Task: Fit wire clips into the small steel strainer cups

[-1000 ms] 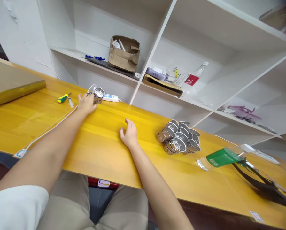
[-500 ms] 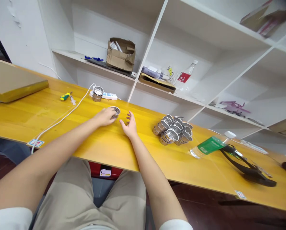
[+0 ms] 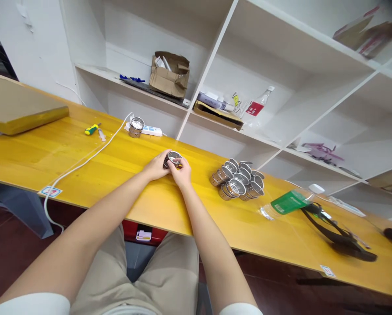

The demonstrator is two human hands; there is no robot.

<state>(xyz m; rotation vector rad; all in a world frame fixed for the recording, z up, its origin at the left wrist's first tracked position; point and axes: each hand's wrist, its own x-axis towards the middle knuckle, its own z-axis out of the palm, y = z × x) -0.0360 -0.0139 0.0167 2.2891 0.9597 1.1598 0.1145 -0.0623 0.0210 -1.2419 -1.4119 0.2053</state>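
Observation:
A small perforated metal strainer cup (image 3: pixel 174 155) is held between both hands, its round opening tilted up toward me. My left hand (image 3: pixel 157 167) is wrapped round its left side. On the right side, my right hand (image 3: pixel 183 172) grips the rim, thumb at the near edge and fingers beyond. The hands partly hide the cup's wall, and I cannot tell whether its base touches the table (image 3: pixel 143 197). To the right stands a cluster of several similar strainer cups (image 3: pixel 237 186), some nested. Another small stack of strainer cups (image 3: pixel 136 127) stands at the back left.
A power strip (image 3: pixel 152 131) with a white cable (image 3: pixel 93 156) lies behind and left. Left of it are a screwdriver (image 3: pixel 91 129) and a flat cardboard box (image 3: pixel 25 105). On the right are a green-labelled bottle (image 3: pixel 289 202) and a black strap (image 3: pixel 340 238). Shelves stand behind.
My left hand has brought the strainer cup rightward. My right hand, open and apart from it before, has closed on the cup's right side.

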